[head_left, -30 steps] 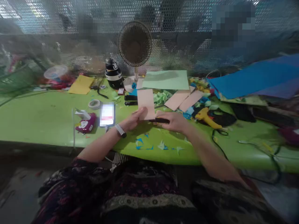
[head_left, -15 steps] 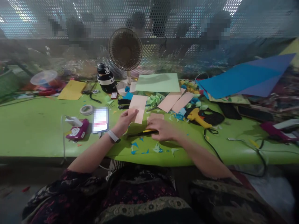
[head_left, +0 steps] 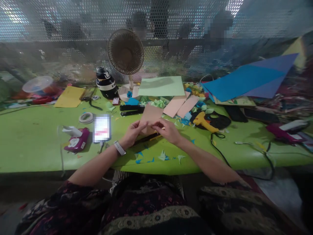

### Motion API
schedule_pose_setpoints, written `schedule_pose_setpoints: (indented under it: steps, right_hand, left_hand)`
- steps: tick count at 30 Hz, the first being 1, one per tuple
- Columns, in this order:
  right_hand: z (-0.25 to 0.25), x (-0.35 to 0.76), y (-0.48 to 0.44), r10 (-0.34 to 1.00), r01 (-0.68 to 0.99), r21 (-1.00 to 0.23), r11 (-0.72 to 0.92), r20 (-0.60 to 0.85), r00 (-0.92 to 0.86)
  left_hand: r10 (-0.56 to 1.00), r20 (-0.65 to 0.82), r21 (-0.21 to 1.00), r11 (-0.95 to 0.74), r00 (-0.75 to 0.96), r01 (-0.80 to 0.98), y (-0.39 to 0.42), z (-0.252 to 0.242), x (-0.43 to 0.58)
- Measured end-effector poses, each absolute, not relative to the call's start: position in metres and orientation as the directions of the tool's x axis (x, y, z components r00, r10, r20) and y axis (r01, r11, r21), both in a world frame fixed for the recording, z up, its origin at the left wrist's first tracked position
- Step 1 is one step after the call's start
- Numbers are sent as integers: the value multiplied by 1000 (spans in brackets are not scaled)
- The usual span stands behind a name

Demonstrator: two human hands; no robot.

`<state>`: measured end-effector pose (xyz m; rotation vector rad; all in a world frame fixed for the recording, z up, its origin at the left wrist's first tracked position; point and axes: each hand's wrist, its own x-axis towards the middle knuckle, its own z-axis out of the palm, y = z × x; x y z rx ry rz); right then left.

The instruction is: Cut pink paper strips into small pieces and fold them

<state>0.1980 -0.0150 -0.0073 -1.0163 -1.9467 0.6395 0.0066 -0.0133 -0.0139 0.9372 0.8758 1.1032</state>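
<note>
Between my two hands is a pale pink sheet of paper [head_left: 152, 113], held up over the table. My left hand [head_left: 134, 133] pinches its lower left part. At its lower right, my right hand [head_left: 168, 130] closes thumb and fingers on the paper's edge. Beneath the hands lies a dark, slim tool with some yellow on it [head_left: 148, 137], partly hidden, its kind unclear. Two more pink paper strips [head_left: 174, 105] rest just behind my right hand. A black stapler [head_left: 132, 109] sits behind my left hand.
A phone [head_left: 101, 128], tape roll [head_left: 86, 117] and purple device [head_left: 77, 140] are on the left. A bottle [head_left: 106, 83] and fan [head_left: 126, 52] stand behind. Yellow glue gun [head_left: 205, 121] and cable lie right, blue sheets [head_left: 244, 81] beyond. Paper scraps [head_left: 163, 155] litter the front.
My right hand has moved up from the dark tool and a small pink piece to the paper in my left hand. The paper has shifted right and tilted. The view has turned slightly.
</note>
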Motion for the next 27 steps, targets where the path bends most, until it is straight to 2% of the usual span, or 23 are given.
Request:
schedule_pose_setpoints:
  steps: [5, 8, 12, 15, 19, 23, 25, 27]
  right_hand:
    - [-5, 201, -10, 845, 446, -721, 531, 408, -347]
    - [-5, 214, 2, 895, 413, -795, 444, 373, -244]
    - [-12, 240, 30, 941, 351, -875, 334, 330, -74]
    - [-19, 252, 47, 951, 451, -843, 293, 304, -50]
    - [-21, 252, 50, 955, 668, -684, 293, 240, -174]
    - [-9, 243, 31, 902, 738, -533, 414, 346, -256]
    - [-1, 238, 17, 832, 685, -471, 555, 314, -458]
    - [6, 233, 6, 706, 602, -397, 693, 204, -678]
  left_hand:
    - [978, -171, 911, 204, 121, -360, -7, -11, 2]
    - [984, -176, 889, 143, -37, -434, 2, -6, -4]
    - [963, -238, 867, 151, -129, -474, 10, -1, -11]
    - [961, -244, 885, 167, -129, -435, 12, -1, -12]
    - [971, -223, 895, 170, -84, -413, 12, -5, -13]
    - [977, -203, 901, 160, -67, -403, 12, -7, -14]
    - [978, -202, 897, 161, -58, -412, 12, -8, -14]
    - [976, -211, 888, 165, -61, -430, 13, -9, -15]
